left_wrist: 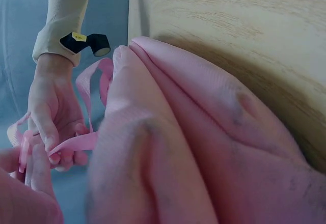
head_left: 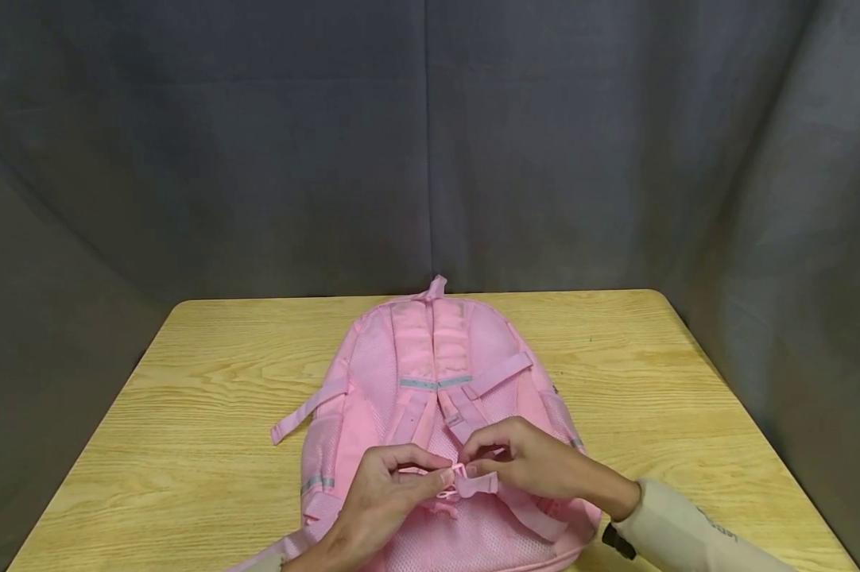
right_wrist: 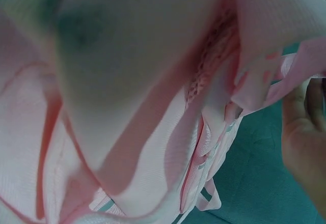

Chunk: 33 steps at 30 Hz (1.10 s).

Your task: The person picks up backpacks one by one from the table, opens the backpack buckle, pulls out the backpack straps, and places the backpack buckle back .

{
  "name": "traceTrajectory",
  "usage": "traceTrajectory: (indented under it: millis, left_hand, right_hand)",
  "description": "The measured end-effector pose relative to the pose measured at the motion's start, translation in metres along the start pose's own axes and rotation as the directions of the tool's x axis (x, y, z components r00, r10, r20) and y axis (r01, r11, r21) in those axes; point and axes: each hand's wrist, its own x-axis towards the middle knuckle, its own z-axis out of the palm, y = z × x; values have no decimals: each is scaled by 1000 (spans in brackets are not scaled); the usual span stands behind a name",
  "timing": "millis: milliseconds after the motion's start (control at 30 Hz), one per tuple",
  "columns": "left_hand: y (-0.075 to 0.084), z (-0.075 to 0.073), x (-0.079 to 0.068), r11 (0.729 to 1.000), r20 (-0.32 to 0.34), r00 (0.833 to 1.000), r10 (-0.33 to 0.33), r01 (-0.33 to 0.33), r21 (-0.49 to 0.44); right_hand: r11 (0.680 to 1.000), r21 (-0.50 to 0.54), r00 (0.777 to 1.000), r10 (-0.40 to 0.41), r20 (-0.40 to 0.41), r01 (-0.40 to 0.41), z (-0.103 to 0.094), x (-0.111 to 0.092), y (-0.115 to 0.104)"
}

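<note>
A pink backpack (head_left: 473, 524) lies with its shoulder straps upward. Above its lower half, my left hand (head_left: 383, 492) pinches a small pink plastic buckle (head_left: 459, 470) between thumb and fingers. My right hand (head_left: 530, 459) pinches the pink webbing strap (head_left: 478, 485) beside that buckle. In the left wrist view the buckle (left_wrist: 24, 151) sits between the left fingers (left_wrist: 39, 170), close to the right hand (left_wrist: 55, 112). How the webbing runs through the buckle is partly hidden by fingers. The right wrist view shows mostly backpack fabric, with part of a hand (right_wrist: 303, 145) at its edge.
The backpack rests on a wood-grain table (head_left: 187, 381). A loose side strap (head_left: 308, 409) sticks out to the left, and another strap (head_left: 500, 373) lies across the upper right. Dark grey curtains (head_left: 294, 159) hang behind and beside the table.
</note>
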Motion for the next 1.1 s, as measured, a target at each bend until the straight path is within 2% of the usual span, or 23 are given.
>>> traceTrajectory:
  millis: [433, 767, 1100]
  left_hand:
    - [7, -1, -3, 999, -16, 1000, 1, 0, 51]
    - [11, 1, -4, 997, -36, 999, -40, 42, 69]
    - [14, 2, -8, 998, -10, 1000, -13, 13, 54]
  right_hand:
    - [994, -58, 995, -90, -39, 88, 3, -1, -2]
    - [997, -63, 997, -40, -69, 36, 2, -4, -3]
    - [998, -61, 996, -35, -86, 30, 2, -4, -2]
